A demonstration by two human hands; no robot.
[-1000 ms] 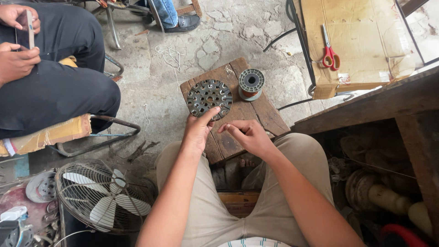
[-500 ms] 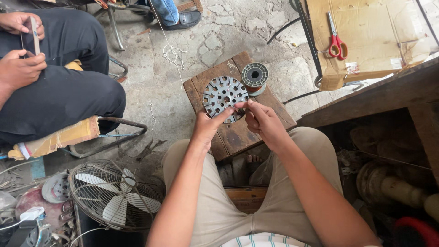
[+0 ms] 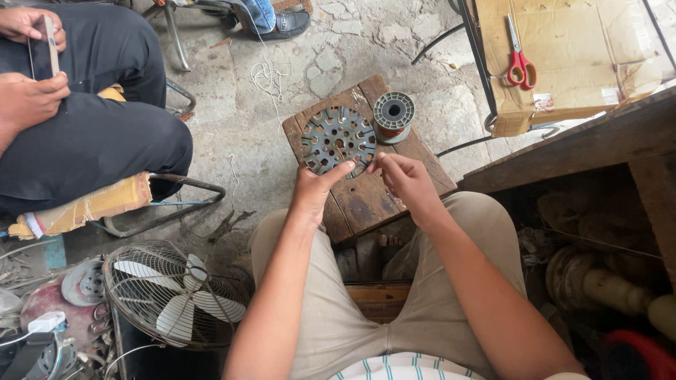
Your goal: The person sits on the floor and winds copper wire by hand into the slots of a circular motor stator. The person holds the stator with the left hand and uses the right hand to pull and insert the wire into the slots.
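A round grey slotted metal stator disc lies on a small worn wooden stool between my knees. My left hand rests its fingertips on the disc's near edge. Just to the right, my right hand pinches something thin at the disc's rim; the fingers are closed, and I cannot make out a wire. A grey spool of copper wire stands on the stool behind the disc.
Another person in dark trousers sits at the left holding a phone. A wire-caged fan lies at my lower left. Red-handled scissors rest on a cardboard-covered table at the right. Motor parts fill the wooden shelf.
My view has shifted so the stool sits a little lower and nearer. My hands stay at the disc's near edge, with the right hand's fingers pinched closer to its rim.
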